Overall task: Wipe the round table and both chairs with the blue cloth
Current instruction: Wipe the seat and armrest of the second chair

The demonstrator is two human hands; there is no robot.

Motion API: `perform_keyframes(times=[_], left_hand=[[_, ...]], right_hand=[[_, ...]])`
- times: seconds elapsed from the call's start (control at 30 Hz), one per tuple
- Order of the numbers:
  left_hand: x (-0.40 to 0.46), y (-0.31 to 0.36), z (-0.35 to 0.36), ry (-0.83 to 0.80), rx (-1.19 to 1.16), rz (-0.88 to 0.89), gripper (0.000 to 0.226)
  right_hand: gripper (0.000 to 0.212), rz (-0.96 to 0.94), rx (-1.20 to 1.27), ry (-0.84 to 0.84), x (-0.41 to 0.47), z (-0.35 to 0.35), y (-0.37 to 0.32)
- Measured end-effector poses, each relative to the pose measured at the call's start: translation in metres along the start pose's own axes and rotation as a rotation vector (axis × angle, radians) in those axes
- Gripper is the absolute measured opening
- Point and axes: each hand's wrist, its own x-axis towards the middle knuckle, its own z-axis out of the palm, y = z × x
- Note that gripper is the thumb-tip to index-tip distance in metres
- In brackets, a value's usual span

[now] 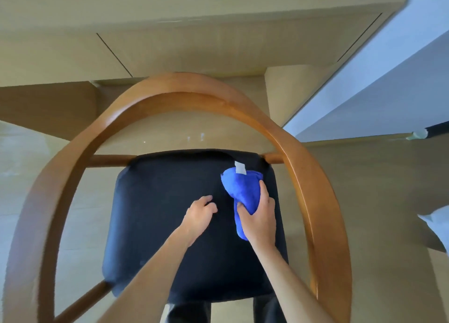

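Leaning over the chair (60,177), I had its curved wooden backrest arching from nine o'clock round to three, with the dark seat (158,225) inside it. My left hand (200,217) rested near the seat's middle, fingers loosely curled and holding nothing. Just beside it, at about two o'clock on the cushion, my right hand (261,219) gripped the bunched blue cloth (243,191), pressing it down, its white tag (240,167) pointing toward twelve. I judged this was the seat-wiping step of one chair; the round table was out of view. The next stroke probably called for dragging the cloth leftward across the cushion.
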Motion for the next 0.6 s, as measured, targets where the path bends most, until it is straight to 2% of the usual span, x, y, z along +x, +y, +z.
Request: perform_keyframes(times=[0.07,0.13,0.2,0.27,0.33,0.47,0.53,0.6], left_hand=[[0.011,-0.019,-0.027,0.133,0.278,0.107,0.052],[0.023,-0.044,-0.055,0.203,0.539,0.164,0.055],[0.032,-0.070,-0.078,0.237,0.739,0.186,0.059],[0.037,-0.091,-0.091,0.235,0.838,0.208,0.061],[0.041,-0.107,-0.096,0.220,0.859,0.265,0.063],[0.045,-0.117,-0.100,0.294,0.745,0.359,0.060],[0.045,-0.120,-0.106,0.358,0.633,0.398,0.056],[0.046,-0.123,-0.116,0.421,0.468,0.403,0.056]], right_hand=[[0.079,0.011,-0.296,0.006,0.005,0.013,0.010],[0.082,-0.120,-0.542,0.035,0.008,0.024,0.022],[0.080,-0.258,-0.623,0.065,0.013,0.034,0.031],[0.080,-0.272,-0.667,0.088,0.020,0.044,0.035],[0.078,-0.235,-0.635,0.167,0.024,0.058,0.031],[0.067,-0.131,-0.379,0.355,0.015,0.106,0.005],[0.067,-0.140,-0.334,0.345,0.001,0.136,-0.013],[0.069,-0.248,-0.348,0.221,-0.022,0.166,-0.028]])
